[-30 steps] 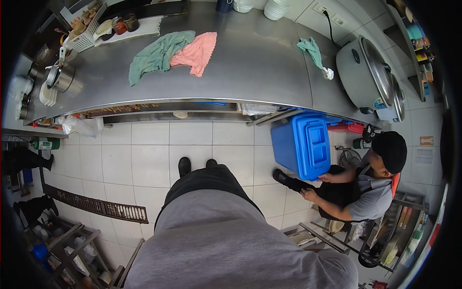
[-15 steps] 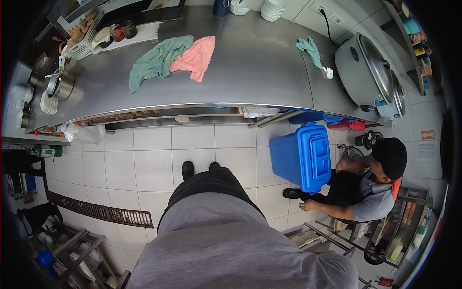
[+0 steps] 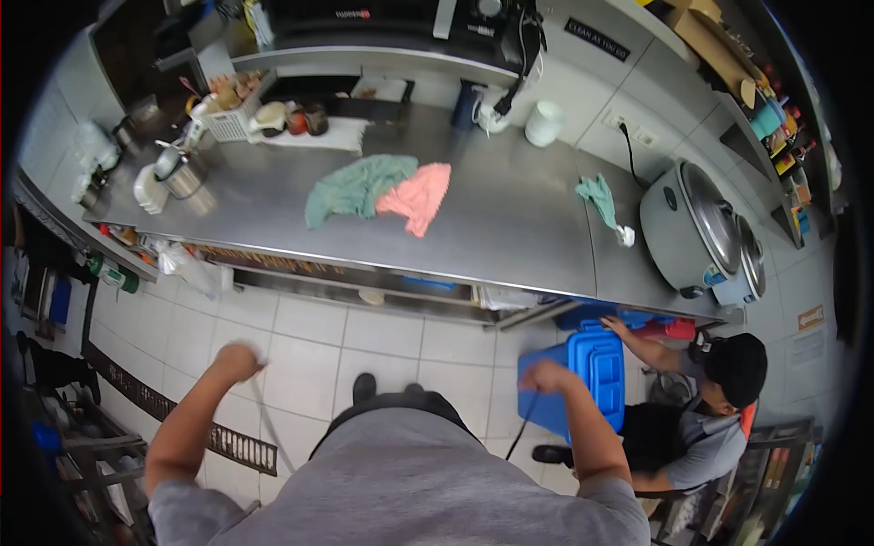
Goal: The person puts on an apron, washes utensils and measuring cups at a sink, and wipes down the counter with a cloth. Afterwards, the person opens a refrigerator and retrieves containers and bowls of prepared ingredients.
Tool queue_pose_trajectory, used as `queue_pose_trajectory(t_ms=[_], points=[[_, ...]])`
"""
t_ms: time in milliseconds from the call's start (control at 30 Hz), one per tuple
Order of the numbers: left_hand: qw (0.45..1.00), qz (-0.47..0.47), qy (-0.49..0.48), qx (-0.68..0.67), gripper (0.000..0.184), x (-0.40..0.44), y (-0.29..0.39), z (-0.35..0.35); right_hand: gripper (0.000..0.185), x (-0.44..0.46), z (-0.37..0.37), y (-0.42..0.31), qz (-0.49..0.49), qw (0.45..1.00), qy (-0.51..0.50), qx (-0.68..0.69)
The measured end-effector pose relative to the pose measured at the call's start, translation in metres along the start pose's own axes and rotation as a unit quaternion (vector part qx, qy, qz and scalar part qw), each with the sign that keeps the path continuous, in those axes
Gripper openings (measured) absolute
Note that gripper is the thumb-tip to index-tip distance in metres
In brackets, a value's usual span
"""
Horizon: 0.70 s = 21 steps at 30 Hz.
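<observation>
Both my hands are raised in front of my grey shirt, out at either side. My left hand [image 3: 238, 361] is closed on a thin grey strap [image 3: 269, 417] that hangs down towards my waist. On the other side my right hand [image 3: 550, 376] is closed on a thin dark strap [image 3: 521, 433], in front of the blue lidded bin [image 3: 597, 364]. Beyond them, a green cloth [image 3: 360, 187] and a pink cloth [image 3: 417, 196] lie side by side on the steel counter [image 3: 510, 218]. Neither hand touches the counter.
A co-worker [image 3: 701, 409] in a black cap sits at the right with a hand on the bin. A large rice cooker [image 3: 687, 227] stands at the counter's right end. Steel pots [image 3: 182, 175] are at its left. A metal grate [image 3: 182, 414] lies on the floor.
My two hands have come into view, each with a strap. The view has tilted up, showing more of the wall and shelf. The co-worker's hand has moved to the bin's far edge.
</observation>
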<state>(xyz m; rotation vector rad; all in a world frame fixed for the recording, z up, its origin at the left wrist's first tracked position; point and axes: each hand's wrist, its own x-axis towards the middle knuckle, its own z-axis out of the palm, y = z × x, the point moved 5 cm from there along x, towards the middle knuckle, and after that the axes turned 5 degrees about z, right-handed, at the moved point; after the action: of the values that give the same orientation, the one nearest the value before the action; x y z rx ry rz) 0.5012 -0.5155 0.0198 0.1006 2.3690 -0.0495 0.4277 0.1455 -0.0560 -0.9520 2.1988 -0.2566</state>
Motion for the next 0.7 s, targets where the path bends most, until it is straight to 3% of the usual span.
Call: queue_pose_trajectory(t_ms=[33,67,100,167,200,233,300,367,400,433,467,500,533,567,633,700], points=[[0.980,0.073,0.184,-0.027,0.042,0.016,0.029,-0.046,0.034,0.023,-0.073,-0.041,0.278,0.941,-0.029,0.192],[0.969,0.089,0.225,-0.046,0.042,0.028,0.072,-0.086,0.032,0.055,-0.091,-0.066,0.230,0.886,0.031,0.400],[0.922,0.197,0.309,-0.122,0.035,0.040,0.114,-0.108,0.037,0.079,-0.115,-0.118,0.200,0.900,0.013,0.388],[0.904,0.269,0.312,-0.114,0.031,0.051,0.203,-0.135,0.046,0.109,-0.132,-0.220,0.105,0.886,-0.063,0.447],[0.866,0.330,0.354,-0.127,0.031,0.058,0.236,-0.131,0.043,0.123,-0.119,-0.251,0.015,0.877,-0.081,0.474],[0.859,0.353,0.319,-0.192,0.032,0.042,0.266,-0.135,0.036,0.132,-0.111,-0.273,0.005,0.892,-0.090,0.443],[0.832,0.368,0.346,-0.230,0.032,0.036,0.281,-0.127,0.024,0.144,-0.081,-0.277,-0.024,0.760,-0.069,0.646],[0.728,0.320,0.350,-0.495,0.028,0.055,0.259,-0.104,0.017,0.139,-0.079,-0.275,0.011,0.751,-0.046,0.659],[0.653,0.293,0.136,-0.685,0.023,0.075,0.244,-0.074,0.017,0.141,-0.079,-0.271,0.017,0.744,-0.028,0.667],[0.529,0.230,-0.096,-0.811,0.019,0.087,0.236,-0.041,0.016,0.145,-0.089,-0.266,-0.035,0.801,0.052,0.596],[0.598,0.274,-0.108,-0.745,0.017,0.100,0.235,-0.012,0.017,0.145,-0.101,-0.262,-0.086,0.847,0.130,0.508],[0.661,0.316,-0.111,-0.671,0.017,0.112,0.238,0.018,0.015,0.143,-0.109,-0.261,-0.061,0.858,0.124,0.494],[0.712,0.589,-0.021,-0.382,0.023,0.099,0.257,0.022,0.014,0.141,-0.105,-0.256,-0.061,0.869,0.154,0.465],[0.630,0.439,-0.242,-0.593,0.026,0.040,0.291,-0.015,0.013,0.144,-0.101,-0.251,-0.068,0.883,0.184,0.426],[0.628,0.326,-0.296,-0.642,0.031,0.049,0.307,-0.012,0.012,0.138,-0.115,-0.259,-0.141,0.910,0.259,0.293],[0.622,0.340,-0.269,-0.652,0.032,0.041,0.325,-0.028,0.012,0.127,-0.126,-0.266,-0.185,0.879,0.307,0.315]])
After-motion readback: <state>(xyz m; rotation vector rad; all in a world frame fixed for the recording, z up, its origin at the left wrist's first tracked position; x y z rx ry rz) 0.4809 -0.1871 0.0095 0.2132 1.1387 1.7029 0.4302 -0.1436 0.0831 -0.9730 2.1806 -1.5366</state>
